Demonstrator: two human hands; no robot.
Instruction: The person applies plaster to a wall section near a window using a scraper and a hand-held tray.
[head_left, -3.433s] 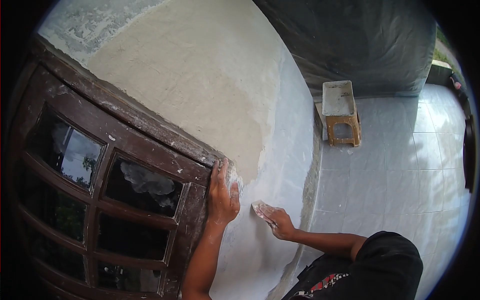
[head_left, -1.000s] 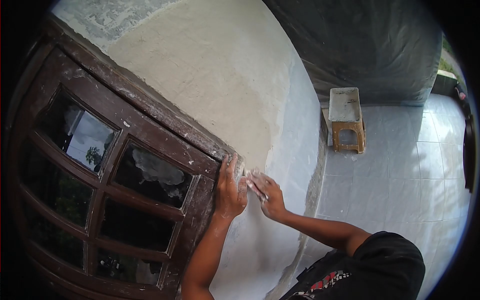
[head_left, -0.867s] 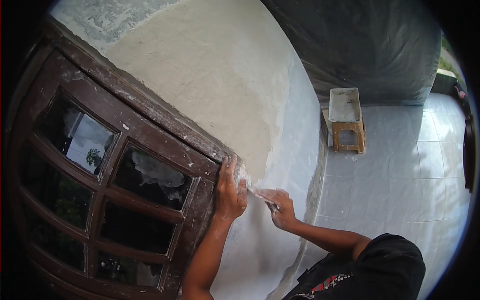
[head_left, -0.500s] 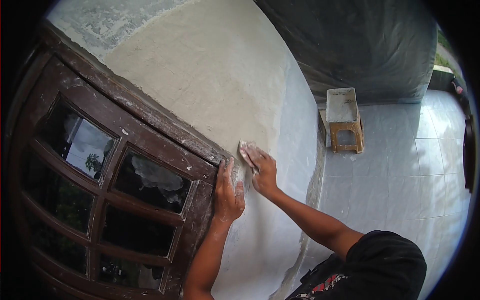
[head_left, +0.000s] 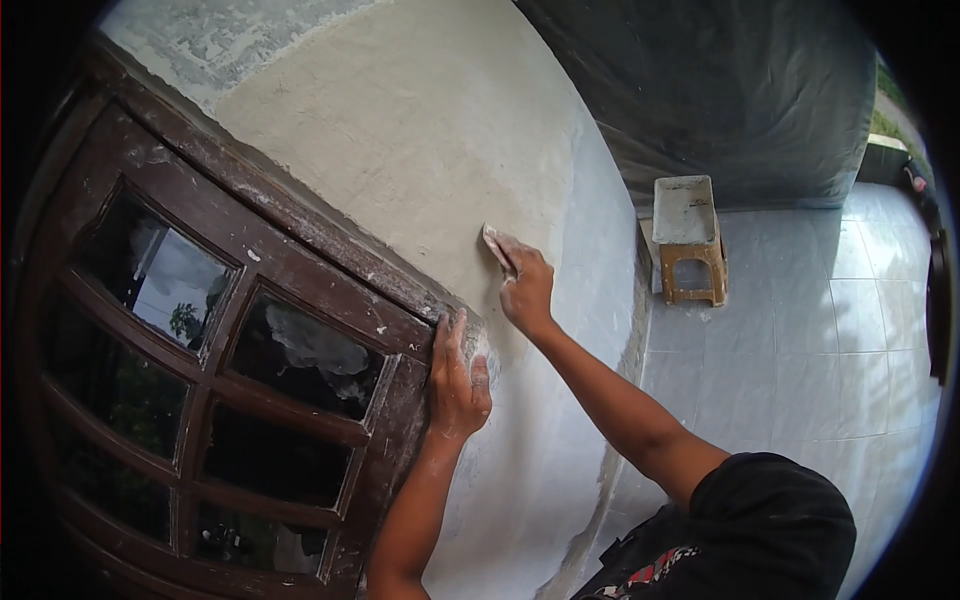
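Observation:
My right hand (head_left: pixel 527 283) grips a flat putty scraper (head_left: pixel 497 246) whose surface is smeared with pale plaster. The scraper's edge lies against the damp beige plaster on the wall (head_left: pixel 420 150). My left hand (head_left: pixel 460 380), dusted white, rests with its fingers stretched out along the corner of the brown wooden window frame (head_left: pixel 330 255). Its thumb stands apart from the fingers, and nothing is held in it. Plaster specks dot the frame beside that hand.
A shallow plaster-coated tray (head_left: pixel 685 212) sits on a small brown stool (head_left: pixel 692 272) to the right. The floor has a pale tiled covering (head_left: pixel 745 390). A dark sheet (head_left: pixel 720 90) hangs behind the stool. Glass panes (head_left: pixel 305 355) fill the window.
My right hand has moved the scraper upward along the wall, away from my left hand. The left hand stays at the frame's corner.

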